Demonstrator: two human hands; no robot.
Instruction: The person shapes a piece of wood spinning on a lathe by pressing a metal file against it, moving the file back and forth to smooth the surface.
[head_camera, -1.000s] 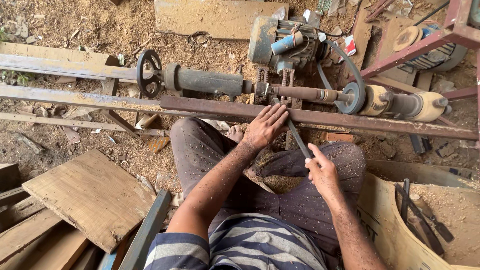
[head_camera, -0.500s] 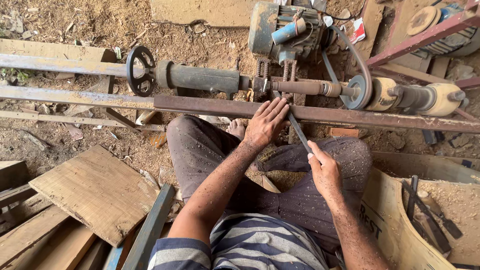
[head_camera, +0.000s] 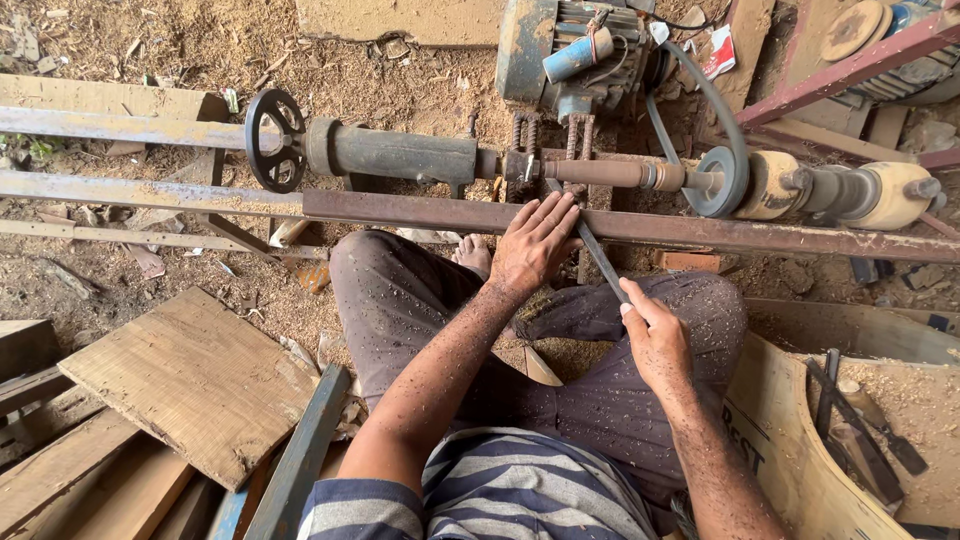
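I sit cross-legged before a low wood lathe. A brown wooden spindle (head_camera: 605, 173) is mounted between the tailstock (head_camera: 400, 155) and the drive end. My left hand (head_camera: 535, 243) lies fingers spread on the rusty steel tool rest bar (head_camera: 400, 211), pressing down the blade of a long dark chisel (head_camera: 597, 257). My right hand (head_camera: 655, 338) grips the chisel's handle end near my knee. The chisel tip reaches up toward the spindle. Sawdust covers my trousers and arms.
A black handwheel (head_camera: 274, 140) sits at the tailstock's left end. A motor (head_camera: 570, 50) with a belt (head_camera: 715, 110) drives a pulley. Wooden planks (head_camera: 195, 380) lie at lower left. A wooden box (head_camera: 860, 430) at right holds more chisels and sawdust.
The view has shifted slightly. My left hand has flattened more onto the rest bar over the chisel; my right hand stays on the handle.
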